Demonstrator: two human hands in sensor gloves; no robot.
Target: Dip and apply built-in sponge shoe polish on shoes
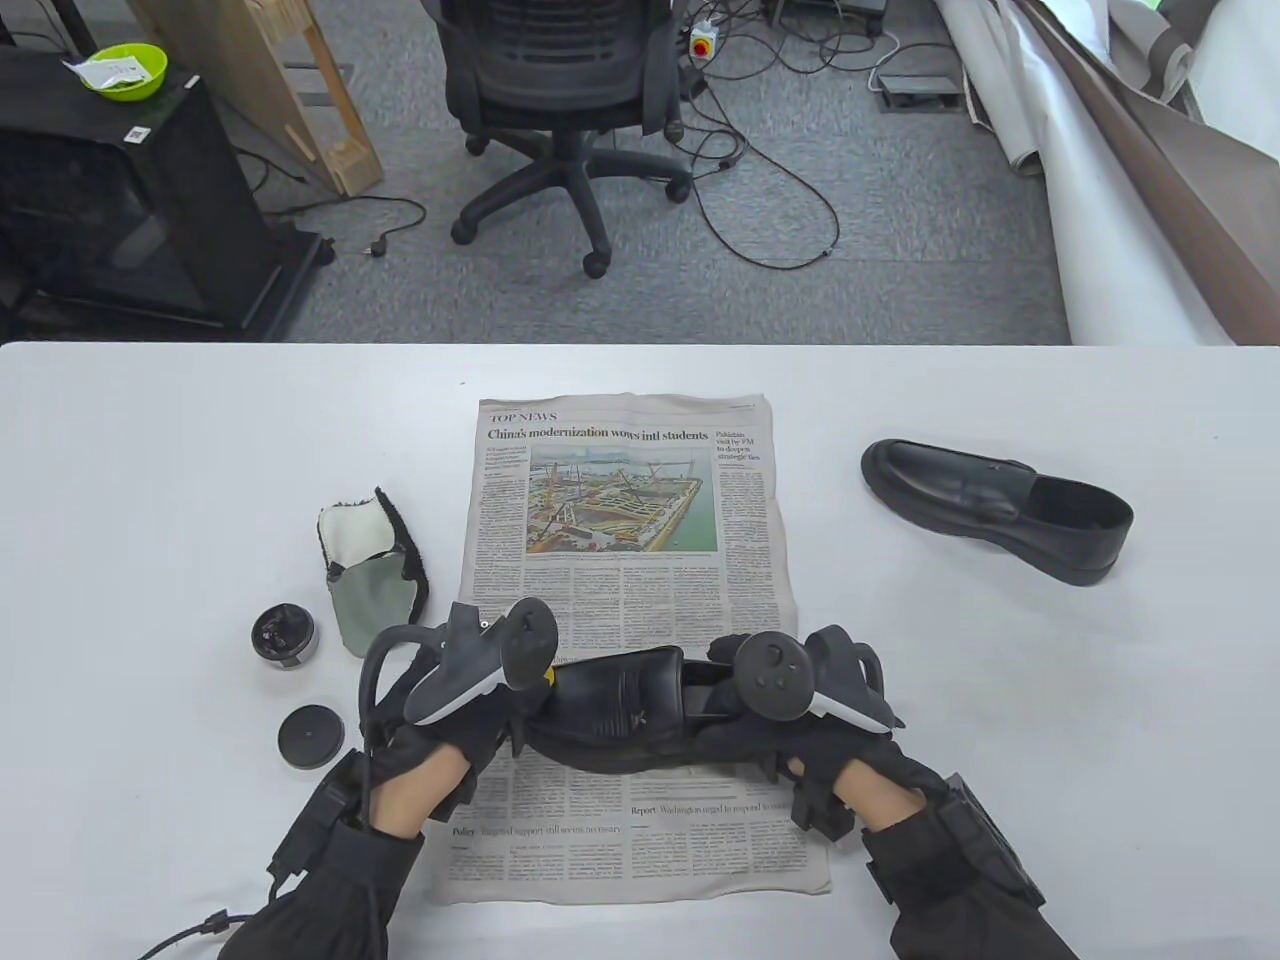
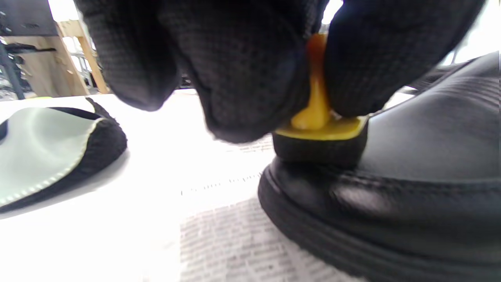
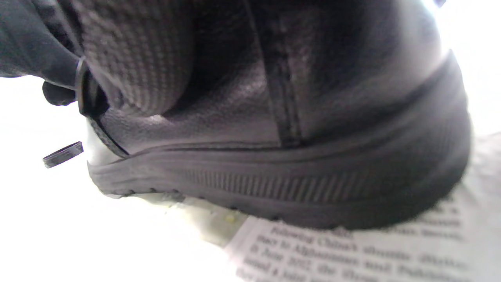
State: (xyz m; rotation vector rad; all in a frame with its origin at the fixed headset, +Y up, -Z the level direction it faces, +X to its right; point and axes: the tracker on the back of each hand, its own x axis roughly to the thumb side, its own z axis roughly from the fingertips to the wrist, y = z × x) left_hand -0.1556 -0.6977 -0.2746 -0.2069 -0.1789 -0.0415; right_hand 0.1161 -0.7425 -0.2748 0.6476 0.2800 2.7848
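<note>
A black shoe [image 1: 620, 710] lies across the near part of the newspaper [image 1: 620, 500], toe to the left. My left hand [image 1: 515, 700] pinches the yellow handle of a sponge applicator [image 2: 319, 117]. Its dark sponge presses on the shoe's toe [image 2: 411, 176]. My right hand [image 1: 745, 715] grips the shoe's heel end, and a gloved finger [image 3: 137, 58] lies against the heel [image 3: 313, 156]. The open polish tin [image 1: 285, 637] stands left of my left hand, its lid [image 1: 311, 736] lying nearer me. The trackers hide most of both hands' fingers in the table view.
A second black shoe [image 1: 1000, 510] lies on the white table [image 1: 150, 480] at the right. A grey and white polishing mitt [image 1: 370, 575] lies just left of the newspaper, also visible in the left wrist view as the mitt [image 2: 47, 149]. An office chair [image 1: 560, 90] stands beyond the table.
</note>
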